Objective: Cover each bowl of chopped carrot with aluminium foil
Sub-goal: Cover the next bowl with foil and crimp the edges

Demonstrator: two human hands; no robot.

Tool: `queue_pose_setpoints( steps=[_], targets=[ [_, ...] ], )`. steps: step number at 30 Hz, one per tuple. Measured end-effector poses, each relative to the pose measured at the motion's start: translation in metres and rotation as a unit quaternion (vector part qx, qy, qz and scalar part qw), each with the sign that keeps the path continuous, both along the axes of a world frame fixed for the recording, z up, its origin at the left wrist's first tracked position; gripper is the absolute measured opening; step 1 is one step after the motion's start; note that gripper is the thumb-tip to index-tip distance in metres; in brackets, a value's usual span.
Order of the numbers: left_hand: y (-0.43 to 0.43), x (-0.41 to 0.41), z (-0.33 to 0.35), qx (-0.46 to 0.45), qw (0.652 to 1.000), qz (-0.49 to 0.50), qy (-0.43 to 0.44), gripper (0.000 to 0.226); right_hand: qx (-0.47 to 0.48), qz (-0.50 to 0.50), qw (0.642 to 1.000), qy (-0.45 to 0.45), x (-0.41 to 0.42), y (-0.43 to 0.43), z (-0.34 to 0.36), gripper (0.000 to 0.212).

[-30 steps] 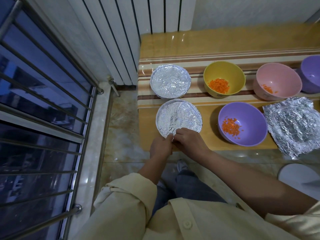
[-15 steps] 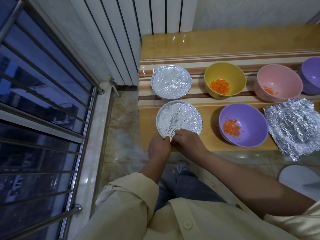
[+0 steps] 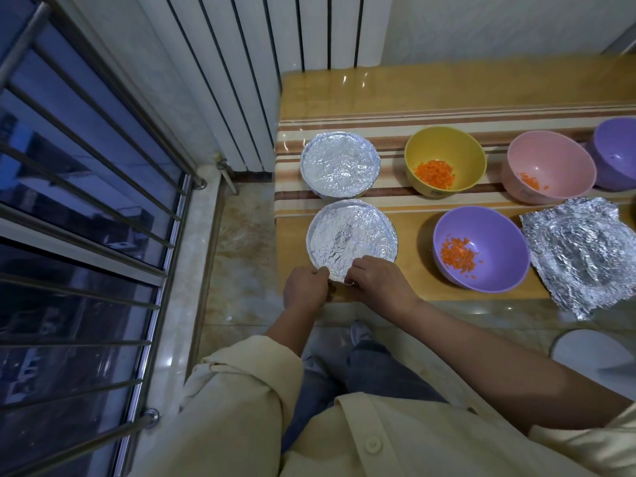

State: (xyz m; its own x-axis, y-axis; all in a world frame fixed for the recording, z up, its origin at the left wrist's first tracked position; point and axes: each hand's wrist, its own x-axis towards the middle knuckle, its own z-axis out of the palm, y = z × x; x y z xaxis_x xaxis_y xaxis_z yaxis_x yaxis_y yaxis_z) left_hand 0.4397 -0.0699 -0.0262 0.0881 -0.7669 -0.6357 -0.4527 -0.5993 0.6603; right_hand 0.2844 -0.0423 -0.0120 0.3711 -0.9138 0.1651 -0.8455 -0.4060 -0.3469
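Carrot (image 3: 434, 174) showed in only three bowls. Foil hid the contents of the other two at the table's (image 3: 447, 91) nine o'clock end: the far covered bowl (image 3: 339, 163), and the near covered bowl (image 3: 351, 232) just toward six o'clock from it.

Both hands met at the near covered bowl's six o'clock rim. The left hand (image 3: 304, 287) and right hand (image 3: 378, 280) each curled their fingers onto the folded foil edge, pinching it. The fingertips were tucked under and hard to make out.

The purple bowl (image 3: 481, 249) stood open at three o'clock of the near covered bowl. The yellow bowl (image 3: 444, 160) and pink bowl (image 3: 550, 166) stood open toward twelve o'clock of it.

A second purple bowl (image 3: 616, 153) was cut off by the frame's three o'clock edge, so I could not tell what it held. A crumpled foil sheet (image 3: 581, 256) lay loose at three o'clock of the purple bowl, with one corner overhanging the table's six o'clock edge.
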Motion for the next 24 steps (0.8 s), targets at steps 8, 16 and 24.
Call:
queue_pose_setpoints(
  steps=[8,16,24],
  targets=[
    [0.026,-0.016,0.008,-0.007,0.988,0.148,0.046,0.028,0.014,0.005,1.000,-0.005,-0.001,-0.002,0.000,0.020],
    [0.022,-0.021,0.013,0.029,0.977,0.195,0.078,0.029,0.020,-0.007,0.999,-0.027,0.000,-0.002,-0.003,0.016],
    [0.020,-0.023,0.007,0.004,0.979,0.200,0.048,0.010,0.020,-0.009,0.999,-0.048,0.004,0.000,-0.009,0.014]
  ],
)
